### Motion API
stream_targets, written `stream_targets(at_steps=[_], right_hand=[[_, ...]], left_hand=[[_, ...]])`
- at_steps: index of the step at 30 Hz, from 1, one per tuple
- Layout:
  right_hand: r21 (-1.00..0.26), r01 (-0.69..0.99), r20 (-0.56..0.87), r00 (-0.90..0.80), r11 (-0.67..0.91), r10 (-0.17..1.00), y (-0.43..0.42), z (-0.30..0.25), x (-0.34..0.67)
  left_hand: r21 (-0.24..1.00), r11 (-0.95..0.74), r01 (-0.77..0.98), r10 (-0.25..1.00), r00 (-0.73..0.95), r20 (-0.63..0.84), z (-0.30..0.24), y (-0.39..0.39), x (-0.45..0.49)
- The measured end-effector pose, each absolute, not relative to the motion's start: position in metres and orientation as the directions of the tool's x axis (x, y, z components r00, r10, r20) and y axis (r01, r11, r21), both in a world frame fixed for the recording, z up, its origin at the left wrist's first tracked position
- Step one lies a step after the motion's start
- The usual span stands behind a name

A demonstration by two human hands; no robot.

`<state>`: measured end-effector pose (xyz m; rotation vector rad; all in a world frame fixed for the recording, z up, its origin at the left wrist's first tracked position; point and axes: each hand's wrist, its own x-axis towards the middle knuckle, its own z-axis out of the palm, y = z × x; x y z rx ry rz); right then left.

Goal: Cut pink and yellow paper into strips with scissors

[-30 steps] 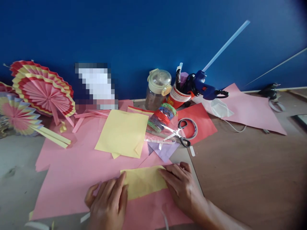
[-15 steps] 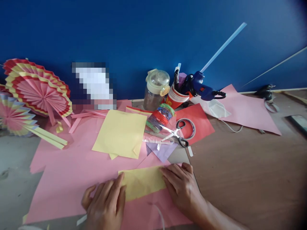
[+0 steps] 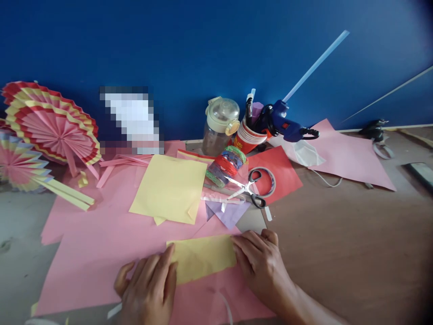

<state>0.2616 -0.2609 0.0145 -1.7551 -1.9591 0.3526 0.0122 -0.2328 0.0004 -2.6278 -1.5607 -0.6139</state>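
A folded strip of yellow paper (image 3: 204, 257) lies flat in front of me, on top of large pink sheets (image 3: 98, 253). My left hand (image 3: 149, 282) holds its left end, with index finger and thumb on the paper and the little finger sticking out to the side. At the right end, the bent fingers of my right hand (image 3: 260, 257) are closed at the edge of the strip; its thumb is mostly hidden. Just beyond the strip sits a square yellow sheet (image 3: 169, 189) with one small corner folded.
Scissors (image 3: 248, 187) rest by a tape roll (image 3: 273, 180) and a bundle of coloured yarn (image 3: 226, 166). Behind stand a clear bottle (image 3: 214, 140) and paper cups (image 3: 250, 137) holding a blue glue gun (image 3: 287, 126). Pleated paper fans (image 3: 61, 137) lean at left against the blue wall (image 3: 189, 54).
My right hand has slid slightly to the right along the yellow strip, uncovering more of its right end. My left hand stays in nearly the same place.
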Motion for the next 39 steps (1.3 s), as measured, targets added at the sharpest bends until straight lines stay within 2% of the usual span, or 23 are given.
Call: stream_targets(at_steps=[4, 11, 17, 23, 27, 33, 39], right_hand=[[-0.499, 0.854, 0.189, -0.061, 0.15, 0.98, -0.261, 0.018, 0.265], [-0.535, 0.819, 0.331, -0.021, 0.207, 0.943, -0.259, 0.023, 0.278], [-0.49, 0.83, 0.257, -0.153, 0.265, 0.954, -0.259, 0.019, 0.266], [-0.422, 0.887, 0.2, -0.108, 0.185, 0.974, -0.26, 0.011, 0.262], [-0.428, 0.891, 0.23, -0.054, 0.151, 0.972, -0.259, 0.013, 0.271], [-0.469, 0.848, 0.355, -0.073, 0.245, 0.932, -0.255, 0.007, 0.274], [-0.502, 0.81, 0.37, -0.114, 0.301, 0.922, -0.257, 0.009, 0.273]], left_hand=[[0.17, -0.496, 0.852, 0.837, 0.416, 0.355, 0.001, -0.233, 0.013], [0.162, -0.488, 0.858, 0.842, 0.414, 0.345, 0.005, -0.233, 0.015], [0.124, -0.493, 0.861, 0.826, 0.418, 0.378, 0.004, -0.233, 0.016], [0.128, -0.49, 0.862, 0.825, 0.411, 0.387, 0.004, -0.234, 0.016], [0.187, -0.475, 0.86, 0.844, 0.385, 0.373, 0.005, -0.233, 0.015], [0.312, -0.432, 0.846, 0.888, 0.338, 0.312, 0.007, -0.235, 0.019], [0.366, -0.431, 0.825, 0.895, 0.339, 0.289, 0.003, -0.231, 0.008]])
